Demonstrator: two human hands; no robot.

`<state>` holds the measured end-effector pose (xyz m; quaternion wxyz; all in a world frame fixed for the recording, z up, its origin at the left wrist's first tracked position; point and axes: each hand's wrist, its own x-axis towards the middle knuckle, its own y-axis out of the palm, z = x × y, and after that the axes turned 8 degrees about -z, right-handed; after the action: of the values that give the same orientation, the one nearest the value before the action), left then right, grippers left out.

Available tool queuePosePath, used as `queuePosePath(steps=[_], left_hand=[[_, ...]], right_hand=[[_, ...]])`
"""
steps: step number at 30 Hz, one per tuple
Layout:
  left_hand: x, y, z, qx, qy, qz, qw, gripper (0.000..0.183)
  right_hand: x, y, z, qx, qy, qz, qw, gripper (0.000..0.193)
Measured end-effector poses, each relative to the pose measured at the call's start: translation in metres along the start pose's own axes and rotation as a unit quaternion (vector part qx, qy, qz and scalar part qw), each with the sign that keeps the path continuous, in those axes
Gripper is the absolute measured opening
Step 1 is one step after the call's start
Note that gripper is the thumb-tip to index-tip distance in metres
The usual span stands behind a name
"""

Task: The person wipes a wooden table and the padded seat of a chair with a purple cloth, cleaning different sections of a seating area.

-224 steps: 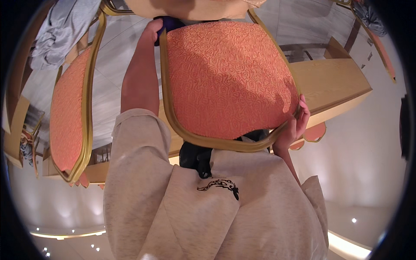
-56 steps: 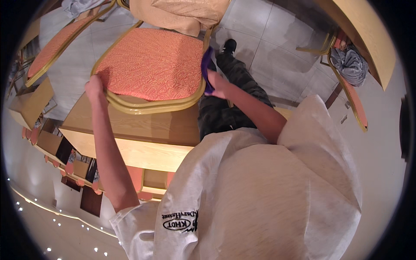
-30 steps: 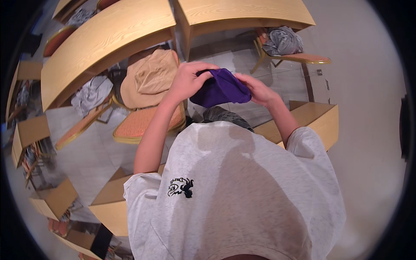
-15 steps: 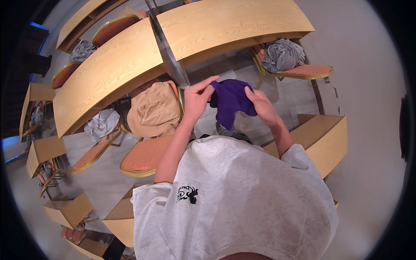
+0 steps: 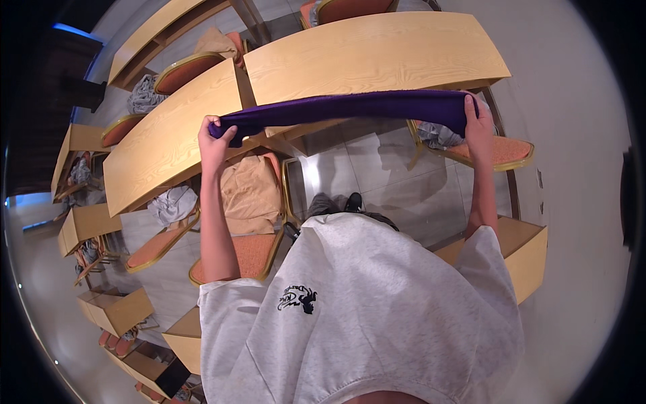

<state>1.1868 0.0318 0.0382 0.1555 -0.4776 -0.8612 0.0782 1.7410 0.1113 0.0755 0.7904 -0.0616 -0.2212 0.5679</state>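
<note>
A long purple cloth band (image 5: 350, 106) is stretched between my two hands, held up in front of the wooden desks. My left hand (image 5: 214, 140) grips its left end, where the fabric is bunched and a short piece hangs below the thumb. My right hand (image 5: 479, 128) is closed on the other end, thumb on the near side and fingers behind. The band sags little and looks wider toward the right. Both arms reach forward, well apart.
Wooden desks (image 5: 377, 50) stand ahead, with another desk (image 5: 528, 259) near my right side. A chair with a tan cloth (image 5: 249, 192) is at left. Another chair (image 5: 501, 149) at right bears a grey cloth (image 5: 437, 135). Tiled floor (image 5: 377, 175) lies between.
The purple cloth was crumpled between my close-set hands; now it is pulled out into a long band. My left hand has moved left, my right hand right and up.
</note>
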Motion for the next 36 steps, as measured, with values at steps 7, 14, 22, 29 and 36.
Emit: queuePosePath(steps=[7,14,22,29,36], left_hand=[[0.068,-0.022,0.046,0.102,-0.041,0.077,0.991,0.047],[0.177,-0.007,0.056,0.170,-0.075,0.202,0.962,0.032],[0.295,0.014,0.003,0.171,-0.003,0.223,0.960,0.011],[0.248,0.052,0.068,0.226,0.037,0.188,0.955,0.014],[0.094,0.078,0.140,0.278,-0.207,0.215,0.913,0.017]], right_hand=[[0.094,0.015,-0.042,-0.032,-0.025,-0.020,0.999,0.038],[0.207,0.056,-0.069,-0.114,-0.015,0.068,0.991,0.032],[0.323,0.084,-0.071,-0.129,0.005,0.095,0.987,0.029],[0.295,0.090,-0.151,-0.154,-0.016,0.202,0.967,0.017],[0.223,0.053,-0.244,-0.243,0.054,0.356,0.901,0.020]])
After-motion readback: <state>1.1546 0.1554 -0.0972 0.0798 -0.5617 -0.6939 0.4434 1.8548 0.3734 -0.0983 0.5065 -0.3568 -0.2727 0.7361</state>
